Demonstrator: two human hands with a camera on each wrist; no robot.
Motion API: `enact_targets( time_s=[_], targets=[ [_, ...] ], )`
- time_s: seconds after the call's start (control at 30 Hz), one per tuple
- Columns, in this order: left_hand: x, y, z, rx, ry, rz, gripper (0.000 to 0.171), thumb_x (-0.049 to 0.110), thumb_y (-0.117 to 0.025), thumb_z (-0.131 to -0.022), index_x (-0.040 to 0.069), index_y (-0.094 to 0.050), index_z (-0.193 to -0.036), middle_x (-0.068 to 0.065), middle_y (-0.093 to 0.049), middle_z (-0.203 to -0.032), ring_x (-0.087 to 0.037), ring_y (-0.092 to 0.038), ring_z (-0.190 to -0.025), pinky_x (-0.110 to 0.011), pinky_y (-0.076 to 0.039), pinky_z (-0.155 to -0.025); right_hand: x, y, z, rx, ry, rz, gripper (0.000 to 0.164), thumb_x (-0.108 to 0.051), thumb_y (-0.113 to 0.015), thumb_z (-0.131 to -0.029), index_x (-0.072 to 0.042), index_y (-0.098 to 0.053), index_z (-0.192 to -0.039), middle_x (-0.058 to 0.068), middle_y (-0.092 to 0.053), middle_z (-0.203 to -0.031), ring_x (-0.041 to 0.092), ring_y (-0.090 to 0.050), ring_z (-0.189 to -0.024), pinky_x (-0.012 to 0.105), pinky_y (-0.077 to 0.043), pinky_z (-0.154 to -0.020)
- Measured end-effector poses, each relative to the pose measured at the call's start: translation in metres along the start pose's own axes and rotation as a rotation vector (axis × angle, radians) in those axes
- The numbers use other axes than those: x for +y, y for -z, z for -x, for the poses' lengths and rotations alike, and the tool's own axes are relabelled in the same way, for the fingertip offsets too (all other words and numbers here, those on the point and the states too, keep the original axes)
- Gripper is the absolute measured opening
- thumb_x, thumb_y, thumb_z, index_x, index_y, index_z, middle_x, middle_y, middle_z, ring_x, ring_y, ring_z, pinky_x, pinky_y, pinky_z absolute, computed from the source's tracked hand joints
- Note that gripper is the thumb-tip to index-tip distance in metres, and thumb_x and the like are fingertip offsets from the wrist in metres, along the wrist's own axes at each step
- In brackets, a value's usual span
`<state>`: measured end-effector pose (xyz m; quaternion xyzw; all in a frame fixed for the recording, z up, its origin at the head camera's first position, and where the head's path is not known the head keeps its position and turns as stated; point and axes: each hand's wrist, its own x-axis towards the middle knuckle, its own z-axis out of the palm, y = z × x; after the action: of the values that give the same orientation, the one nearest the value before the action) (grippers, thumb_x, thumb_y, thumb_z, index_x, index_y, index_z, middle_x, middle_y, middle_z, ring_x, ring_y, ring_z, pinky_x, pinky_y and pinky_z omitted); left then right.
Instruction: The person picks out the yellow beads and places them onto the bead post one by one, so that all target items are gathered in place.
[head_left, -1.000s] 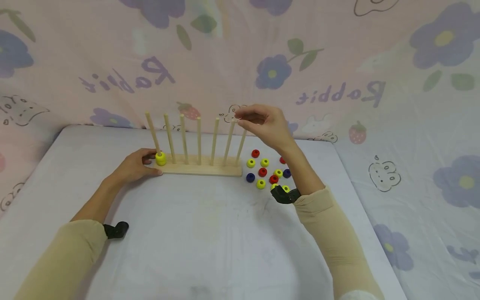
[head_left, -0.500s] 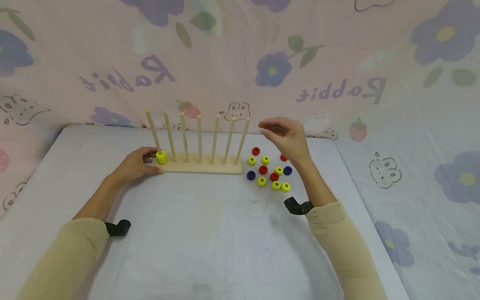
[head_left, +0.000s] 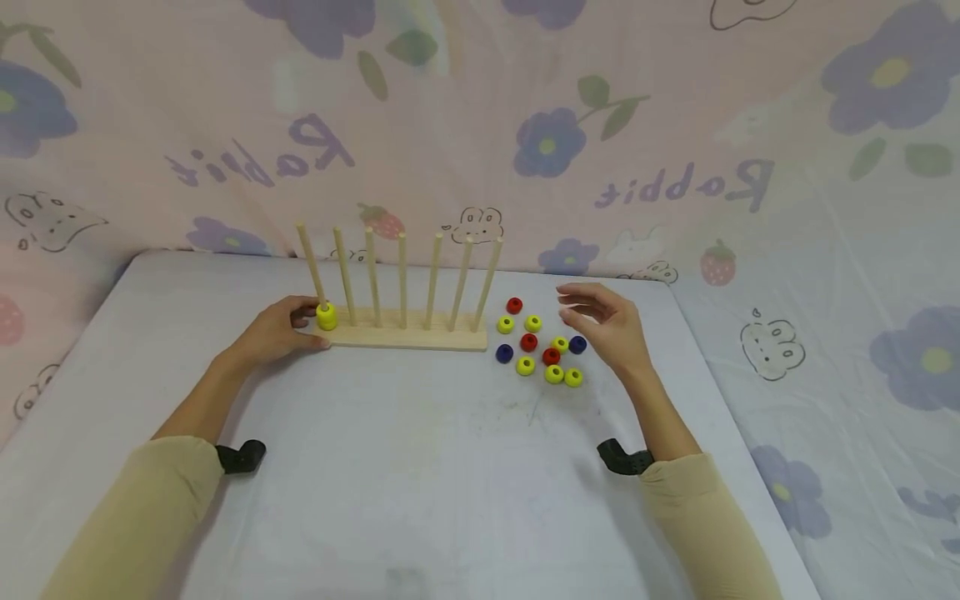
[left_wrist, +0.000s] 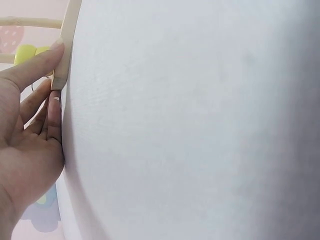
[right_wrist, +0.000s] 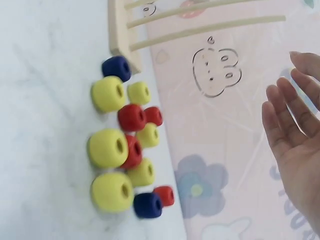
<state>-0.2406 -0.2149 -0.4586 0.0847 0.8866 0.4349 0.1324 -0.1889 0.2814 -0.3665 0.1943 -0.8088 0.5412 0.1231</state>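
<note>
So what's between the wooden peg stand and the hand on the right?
The loose beads: yellow, red and blue ones lie on the table between the peg stand and the right hand. The head view shows it.

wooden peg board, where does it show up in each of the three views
Head: the wooden peg board lies left of centre on the table, and the left hand touches its left end.
Left wrist: only its end shows, top left, with fingers against it.
Right wrist: its other end shows at the top, with pegs running right.
Shared landmark: the yellow bead on the end peg, also top left in the left wrist view.
</note>
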Motion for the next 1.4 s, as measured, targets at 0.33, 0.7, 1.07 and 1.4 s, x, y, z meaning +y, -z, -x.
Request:
enact_targets(
  time_s=[0.33,0.7,1.07,1.4],
  targets=[
    [0.003,-0.002,0.001,-0.009,0.012,0.015,0.085,0.020,-0.081,-0.084,-0.005,-0.033,-0.150,-0.028,-0.038,-0.149,-0.044,-0.041,-0.132,-0.056,-0.034,-0.112,-0.008,0.008,0.032,-0.022,-0.101,0.059,0.030,0.006,-0.067,-0.091,0.012,-0.063,-0.120,0.020,-0.066,-0.116,0.039,-0.062,-0.108,0.023,-0.054,-0.093],
    [0.005,-0.001,0.002,-0.007,-0.003,0.011,0.083,0.018,-0.080,-0.085,-0.006,-0.033,-0.149,-0.029,-0.038,-0.148,-0.045,-0.040,-0.130,-0.057,-0.034,-0.111,0.047,0.019,0.059,-0.062,-0.214,0.085,0.032,0.002,-0.067,-0.092,0.004,-0.064,-0.124,0.027,-0.063,-0.123,0.038,-0.061,-0.111,0.014,-0.051,-0.091],
    [0.005,-0.003,0.001,-0.009,-0.004,0.023,0.082,0.014,-0.079,-0.085,-0.007,-0.032,-0.149,-0.029,-0.038,-0.147,-0.044,-0.041,-0.130,-0.056,-0.034,-0.111,0.069,0.026,0.079,-0.155,-0.338,0.119,0.037,-0.008,-0.069,-0.093,-0.001,-0.062,-0.129,0.020,-0.063,-0.128,0.035,-0.059,-0.117,0.011,-0.050,-0.090],
    [0.004,-0.003,0.001,-0.002,-0.009,0.012,0.082,0.015,-0.079,-0.085,-0.007,-0.033,-0.149,-0.028,-0.040,-0.145,-0.042,-0.041,-0.128,-0.056,-0.034,-0.111,0.081,0.024,0.084,-0.214,-0.371,0.184,0.040,-0.006,-0.070,-0.092,-0.004,-0.061,-0.131,0.017,-0.064,-0.127,0.033,-0.061,-0.114,0.011,-0.050,-0.089]
  ],
)
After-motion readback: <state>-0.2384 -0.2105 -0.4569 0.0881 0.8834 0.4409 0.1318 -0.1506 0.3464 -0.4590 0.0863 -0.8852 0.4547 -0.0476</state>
